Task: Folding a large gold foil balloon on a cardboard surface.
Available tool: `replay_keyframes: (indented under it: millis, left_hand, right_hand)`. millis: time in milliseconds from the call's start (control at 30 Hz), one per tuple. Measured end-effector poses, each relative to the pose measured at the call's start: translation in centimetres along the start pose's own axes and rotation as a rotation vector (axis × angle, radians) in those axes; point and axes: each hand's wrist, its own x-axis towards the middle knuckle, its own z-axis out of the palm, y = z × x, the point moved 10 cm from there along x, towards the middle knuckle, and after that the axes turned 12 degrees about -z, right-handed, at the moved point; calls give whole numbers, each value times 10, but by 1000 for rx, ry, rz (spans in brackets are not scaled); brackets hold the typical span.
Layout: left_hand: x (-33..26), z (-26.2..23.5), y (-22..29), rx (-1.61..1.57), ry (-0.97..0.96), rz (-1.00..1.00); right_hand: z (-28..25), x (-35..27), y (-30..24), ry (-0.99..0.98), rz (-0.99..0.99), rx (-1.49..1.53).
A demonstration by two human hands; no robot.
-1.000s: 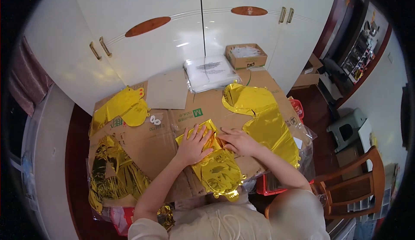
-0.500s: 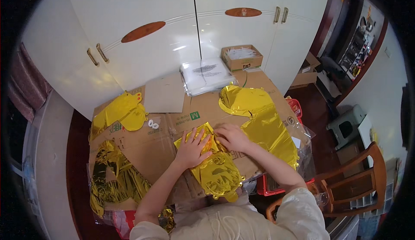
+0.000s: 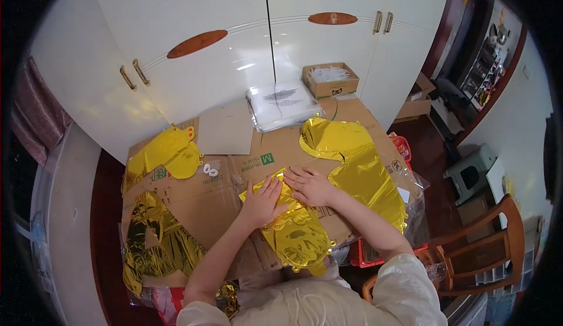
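A gold foil balloon (image 3: 300,239), deflated and partly folded, lies at the near edge of the cardboard-covered table. My left hand (image 3: 262,204) rests flat on its left side with the fingers pointing away from me. My right hand (image 3: 310,186) lies across its upper right part, fingers stretched toward the left. Both palms press on the foil, and neither hand grips it. Right of my right hand a larger flat gold foil balloon (image 3: 366,173) is spread out. More gold foil balloons lie at the left: one far (image 3: 170,156), one near and crumpled (image 3: 157,238).
Brown cardboard (image 3: 208,208) covers the table. At the back stand a stack of clear plastic bags (image 3: 284,106) and an open carton (image 3: 331,82) of white pieces. Small white rings (image 3: 210,170) sit at the left. A wooden chair (image 3: 484,255) and grey stool (image 3: 471,173) are to the right.
My right hand has gone from bent fingers at the foil's edge to lying flatter across it. The upper part of the foil looks flatter. My left hand stays pressed on it.
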Motion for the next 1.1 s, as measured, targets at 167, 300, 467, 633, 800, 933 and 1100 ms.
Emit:
replay_keyframes:
  millis: [167, 300, 467, 633, 800, 933, 1100]
  left_hand:
    - [36, -9, -10, -100, -27, 11]
    - [43, 1, -7, -197, 55, 110]
    - [39, 9, -8, -134, 56, 141]
    - [39, 6, -5, -150, 20, 118]
    - [38, 9, -6, -108, 60, 117]
    - [37, 8, -5, -51, 51, 119]
    - [39, 8, -5, -23, 63, 122]
  right_hand:
    - [4, 1, 0, -14, 12, 33]
    - [0, 0, 5, 15, 31, 115]
    - [-33, -16, 20, 111, 63, 238]
    - [-40, -36, 6, 45, -41, 110]
    - [-34, -41, -12, 52, -134, 13]
    - [-37, -38, -14, 47, -159, 30]
    - [-35, -16, 7, 74, -181, -12]
